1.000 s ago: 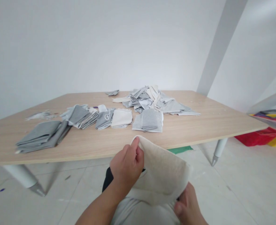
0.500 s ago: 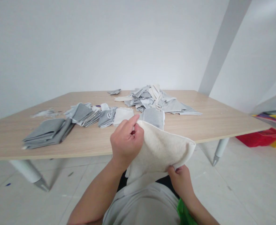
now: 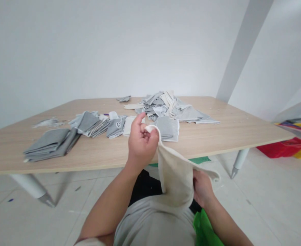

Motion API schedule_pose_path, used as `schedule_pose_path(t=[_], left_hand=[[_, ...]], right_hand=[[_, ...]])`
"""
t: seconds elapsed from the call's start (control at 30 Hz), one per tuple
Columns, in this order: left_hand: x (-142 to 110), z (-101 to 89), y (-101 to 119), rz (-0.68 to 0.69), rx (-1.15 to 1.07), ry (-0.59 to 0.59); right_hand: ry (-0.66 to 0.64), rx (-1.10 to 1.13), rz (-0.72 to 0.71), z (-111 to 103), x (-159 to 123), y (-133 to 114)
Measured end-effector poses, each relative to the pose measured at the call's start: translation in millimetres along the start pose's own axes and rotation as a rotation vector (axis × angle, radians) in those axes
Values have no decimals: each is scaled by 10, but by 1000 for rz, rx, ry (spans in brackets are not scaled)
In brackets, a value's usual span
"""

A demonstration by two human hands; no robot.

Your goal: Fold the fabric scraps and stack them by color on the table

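Note:
A cream cloth (image 3: 177, 171) hangs between my hands, in front of the table's near edge and above my lap. My left hand (image 3: 142, 145) pinches its upper left corner, with the index finger pointing up. Lower on the right, my right hand (image 3: 203, 188) is closed on the cloth's side, its fingertips partly hidden behind the fabric. The cloth's far right corner curls out past that hand. Just beyond my left hand, a folded grey cloth (image 3: 168, 128) with a white edge lies on the table.
On the wooden table (image 3: 109, 157) lie a stack of folded grey cloths (image 3: 48, 143), a bundle of folded cloths (image 3: 89, 124), and a loose heap of grey and cream pieces (image 3: 163, 104). White scraps (image 3: 49, 122) sit at the left. Red bins (image 3: 275, 147) stand on the floor at right.
The cream cloth has turned from spread broad to drooping in folds. My right hand has moved slightly right with its edge, and my left hand slightly right. Something green now shows below the table edge.

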State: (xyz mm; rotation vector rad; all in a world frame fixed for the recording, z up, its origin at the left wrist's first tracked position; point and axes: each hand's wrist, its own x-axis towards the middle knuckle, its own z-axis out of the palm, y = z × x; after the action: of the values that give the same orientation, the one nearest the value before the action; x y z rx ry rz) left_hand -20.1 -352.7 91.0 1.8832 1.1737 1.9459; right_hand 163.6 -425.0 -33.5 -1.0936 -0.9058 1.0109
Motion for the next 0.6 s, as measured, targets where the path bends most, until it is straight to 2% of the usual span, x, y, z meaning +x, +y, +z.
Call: schedule_pose_path(t=[0.13,0.23,0.33,0.4,0.5,0.6], left_hand=[[-315,40,-323,-97,-118,-256],[-725,13,-433,-218,-155,-374],[-1068,-37,-407,-378,-301,-547],[-1198,-67,-359,-457,-354,-615],[-1273,-95,-282,-559,-407,-656],[-1290,-112,-207,-585,-419,-690]], right_hand=[[-129,129,210,80,-135,-228],[-172,161,235,126,-167,-340],[-91,236,190,153,-141,-386],[-19,273,165,158,-95,-394],[122,314,143,145,17,-382],[250,344,142,117,136,-338]])
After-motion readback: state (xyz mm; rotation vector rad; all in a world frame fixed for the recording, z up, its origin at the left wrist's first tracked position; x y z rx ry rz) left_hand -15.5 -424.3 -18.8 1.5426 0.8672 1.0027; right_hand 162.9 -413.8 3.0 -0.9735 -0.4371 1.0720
